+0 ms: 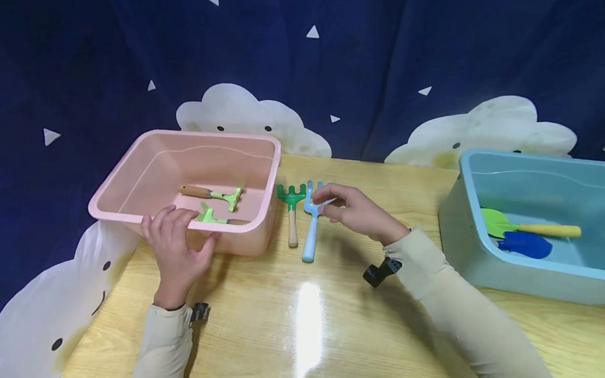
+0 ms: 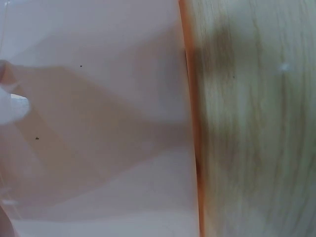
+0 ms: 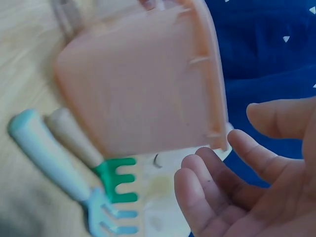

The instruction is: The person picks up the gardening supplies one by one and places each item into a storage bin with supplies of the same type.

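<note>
Beige-sleeved R hand hovers w/ thumb & fingers apart; blue fork at its 9 o'clock on the desk, green rake just beyond. Prob. best to pinch the fork's handle, clear of the rake. L hand, approx. 8 o'clock, grips pink tub's rim.

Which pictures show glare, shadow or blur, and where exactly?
Head view: white glare on the table, shadow beneath the right sleeve; left wrist view: dim, broad shadow across the pink bin; right wrist view: upper left smeared, blue fork somewhat soft.
</note>
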{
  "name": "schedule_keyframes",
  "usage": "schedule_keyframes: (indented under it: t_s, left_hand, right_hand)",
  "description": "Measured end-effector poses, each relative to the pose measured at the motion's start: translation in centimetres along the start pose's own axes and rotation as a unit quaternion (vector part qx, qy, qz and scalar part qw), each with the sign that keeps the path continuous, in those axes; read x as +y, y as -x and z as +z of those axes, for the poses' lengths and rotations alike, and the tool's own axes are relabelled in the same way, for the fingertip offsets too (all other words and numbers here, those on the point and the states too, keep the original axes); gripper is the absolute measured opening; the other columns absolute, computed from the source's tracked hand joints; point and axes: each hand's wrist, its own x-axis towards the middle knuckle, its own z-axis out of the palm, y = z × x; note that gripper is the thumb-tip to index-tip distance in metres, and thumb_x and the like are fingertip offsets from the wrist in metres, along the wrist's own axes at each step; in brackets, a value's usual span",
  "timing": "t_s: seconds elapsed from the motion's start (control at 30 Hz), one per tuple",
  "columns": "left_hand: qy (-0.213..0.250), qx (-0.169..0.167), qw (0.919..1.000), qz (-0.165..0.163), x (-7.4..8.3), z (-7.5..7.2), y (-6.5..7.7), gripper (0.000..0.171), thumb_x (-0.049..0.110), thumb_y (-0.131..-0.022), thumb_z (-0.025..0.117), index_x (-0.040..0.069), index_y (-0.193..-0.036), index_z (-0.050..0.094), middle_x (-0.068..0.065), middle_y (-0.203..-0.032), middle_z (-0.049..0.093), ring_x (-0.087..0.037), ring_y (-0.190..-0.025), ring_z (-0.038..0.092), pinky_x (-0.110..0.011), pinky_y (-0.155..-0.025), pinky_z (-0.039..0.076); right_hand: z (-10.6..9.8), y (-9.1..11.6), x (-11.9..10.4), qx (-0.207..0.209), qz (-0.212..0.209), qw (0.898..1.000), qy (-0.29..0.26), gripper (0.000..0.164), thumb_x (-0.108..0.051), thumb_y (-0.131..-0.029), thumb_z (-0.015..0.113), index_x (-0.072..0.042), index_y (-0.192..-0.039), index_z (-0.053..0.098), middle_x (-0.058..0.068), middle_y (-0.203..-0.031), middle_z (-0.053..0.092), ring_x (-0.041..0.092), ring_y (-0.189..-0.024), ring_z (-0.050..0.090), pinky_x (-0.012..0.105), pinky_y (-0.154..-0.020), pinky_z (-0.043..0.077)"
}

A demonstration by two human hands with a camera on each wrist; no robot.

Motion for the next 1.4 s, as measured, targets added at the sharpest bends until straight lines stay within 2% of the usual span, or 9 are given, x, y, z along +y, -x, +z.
schedule_keyframes:
  t_s: [0.17,0.3,0.47,0.67,0.97,1.17,1.4]
  left_hand:
    - [0.003,0.005,1.0000,0.002,0.2,-0.1,0.2,0.047,0.035,-0.070,0.072,0.001,-0.101,0.065,-0.018,-0.100,0.063,-0.039,-0.110,0.048,-0.053,-0.115,0.010]
    - [0.006,0.008,0.9999,0.004,0.2,0.0,0.1,0.048,0.035,-0.070,0.072,0.000,-0.101,0.064,-0.019,-0.100,0.062,-0.039,-0.110,0.048,-0.054,-0.115,0.011]
    - [0.007,0.011,0.9999,0.003,0.2,0.1,0.0,0.048,0.037,-0.071,0.072,0.000,-0.101,0.064,-0.018,-0.098,0.063,-0.039,-0.111,0.048,-0.056,-0.115,0.010]
    - [0.008,0.016,0.9998,0.007,0.3,0.2,-0.1,0.049,0.040,-0.073,0.072,0.000,-0.100,0.065,-0.018,-0.098,0.063,-0.039,-0.109,0.049,-0.055,-0.115,0.011]
    - [0.006,0.008,0.9999,0.005,0.2,0.1,-0.2,0.048,0.037,-0.071,0.073,0.001,-0.102,0.065,-0.018,-0.101,0.063,-0.038,-0.111,0.049,-0.055,-0.115,0.011]
    - [0.003,-0.003,1.0000,0.003,0.1,0.0,-0.1,0.049,0.036,-0.070,0.073,0.001,-0.104,0.065,-0.018,-0.104,0.063,-0.038,-0.113,0.048,-0.055,-0.116,0.010]
    - [0.002,-0.003,1.0000,0.000,0.1,-0.2,-0.1,0.049,0.036,-0.070,0.073,0.001,-0.104,0.065,-0.017,-0.103,0.064,-0.038,-0.113,0.048,-0.054,-0.116,0.010]
  right_hand:
    - [0.5,0.9,2.5,-0.001,0.029,1.000,0.010,0.033,-0.015,-0.098,0.055,-0.006,-0.129,0.058,0.017,-0.130,0.061,0.023,-0.102,0.063,0.041,-0.089,0.052]
    - [0.9,1.3,3.9,0.002,0.045,0.999,0.012,0.033,-0.016,-0.098,0.056,-0.006,-0.129,0.058,0.017,-0.130,0.061,0.029,-0.108,0.064,0.045,-0.092,0.053]
    - [1.4,1.4,5.2,0.002,0.056,0.998,0.024,0.034,-0.015,-0.098,0.055,-0.004,-0.130,0.058,0.022,-0.131,0.060,0.034,-0.110,0.064,0.037,-0.089,0.052]
    - [2.1,0.9,6.5,0.000,0.073,0.997,0.030,0.039,-0.017,-0.099,0.053,0.001,-0.133,0.055,0.023,-0.130,0.059,0.030,-0.106,0.064,0.032,-0.084,0.051]
    - [3.2,-0.5,7.7,0.001,0.099,0.995,0.017,0.040,-0.018,-0.099,0.052,0.000,-0.135,0.053,0.019,-0.124,0.059,0.033,-0.104,0.065,0.035,-0.080,0.054]
    - [3.8,-1.1,8.2,0.005,0.122,0.993,-0.002,0.038,-0.016,-0.099,0.053,-0.001,-0.134,0.053,0.018,-0.116,0.060,0.029,-0.096,0.063,0.033,-0.072,0.053]
    - [4.4,-1.6,8.5,0.008,0.130,0.991,-0.006,0.038,-0.015,-0.098,0.053,-0.001,-0.133,0.054,0.017,-0.114,0.061,0.026,-0.094,0.060,0.031,-0.070,0.051]
